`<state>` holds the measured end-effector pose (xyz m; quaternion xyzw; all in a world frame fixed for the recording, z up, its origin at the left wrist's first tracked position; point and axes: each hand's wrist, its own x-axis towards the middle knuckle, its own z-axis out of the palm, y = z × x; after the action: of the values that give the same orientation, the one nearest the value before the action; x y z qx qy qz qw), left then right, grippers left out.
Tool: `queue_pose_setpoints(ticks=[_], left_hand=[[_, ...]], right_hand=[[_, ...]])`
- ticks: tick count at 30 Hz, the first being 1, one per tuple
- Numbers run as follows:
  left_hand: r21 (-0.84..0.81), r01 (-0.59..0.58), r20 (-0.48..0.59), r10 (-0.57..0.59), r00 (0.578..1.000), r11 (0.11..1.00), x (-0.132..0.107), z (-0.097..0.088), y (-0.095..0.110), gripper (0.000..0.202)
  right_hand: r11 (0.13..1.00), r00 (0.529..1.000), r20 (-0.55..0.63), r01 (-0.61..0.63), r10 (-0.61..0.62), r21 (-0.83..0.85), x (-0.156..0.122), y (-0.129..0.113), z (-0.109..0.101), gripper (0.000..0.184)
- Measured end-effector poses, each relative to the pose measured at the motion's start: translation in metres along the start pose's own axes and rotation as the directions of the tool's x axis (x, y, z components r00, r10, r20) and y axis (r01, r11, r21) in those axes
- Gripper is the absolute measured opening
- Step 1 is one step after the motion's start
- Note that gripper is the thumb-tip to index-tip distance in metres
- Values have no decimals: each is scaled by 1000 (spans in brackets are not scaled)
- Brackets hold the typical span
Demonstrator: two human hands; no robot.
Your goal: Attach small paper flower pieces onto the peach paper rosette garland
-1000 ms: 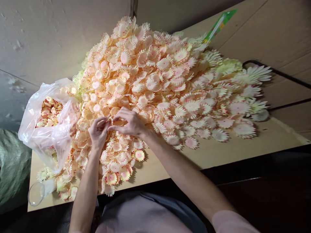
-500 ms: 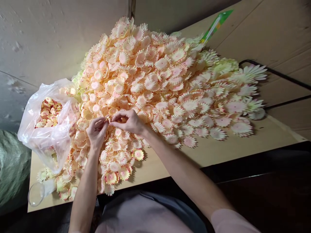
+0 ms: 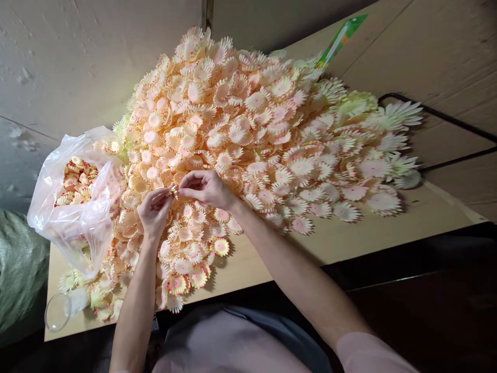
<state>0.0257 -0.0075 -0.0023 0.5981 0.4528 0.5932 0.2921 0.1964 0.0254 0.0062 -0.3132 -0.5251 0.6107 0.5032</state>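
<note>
Far left, green sack [image 3: 19,274]. Next to it, a white see-through plastic bag [image 3: 93,220], mouth open, curled red-edged pieces [image 3: 79,178] inside; it sits on the left end of the table [image 3: 353,241]. Below the bag, a clear cup [image 3: 58,312] tipped on its side near the table's corner. Then my left hand [image 3: 154,211]: fingers drawn in narrow, tips pinching a small pale piece [image 3: 174,190]. That piece sits between my two hands, over the lower left of the big pile of petal discs [image 3: 240,134]. My right hand [image 3: 207,190] comes at it from the other side, thumb and forefinger tips nearly together right at the piece; can't tell if they grip it. Pile runs on rightward, cream and pink. Upper right, green packet [image 3: 344,39] against the pile's edge. Far right, bent black bar [image 3: 442,114].
</note>
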Motion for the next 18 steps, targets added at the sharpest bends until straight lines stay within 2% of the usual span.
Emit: queue_pose_setpoints(ticks=[6,12,18], left_hand=[[-25,11,0,-11,1000,1000,0,-1,-1,21],[-13,17,24,-16,1000,1000,0,-1,-1,22],[5,7,16,-7,1000,1000,0,-1,-3,22]], right_hand=[[1000,1000,16,18,-18,-1,-1,1,-1,20],[999,998,42,43,-43,-7,0,5,-3,26],[999,1000,23,-11,10,35,-1,-2,0,24]])
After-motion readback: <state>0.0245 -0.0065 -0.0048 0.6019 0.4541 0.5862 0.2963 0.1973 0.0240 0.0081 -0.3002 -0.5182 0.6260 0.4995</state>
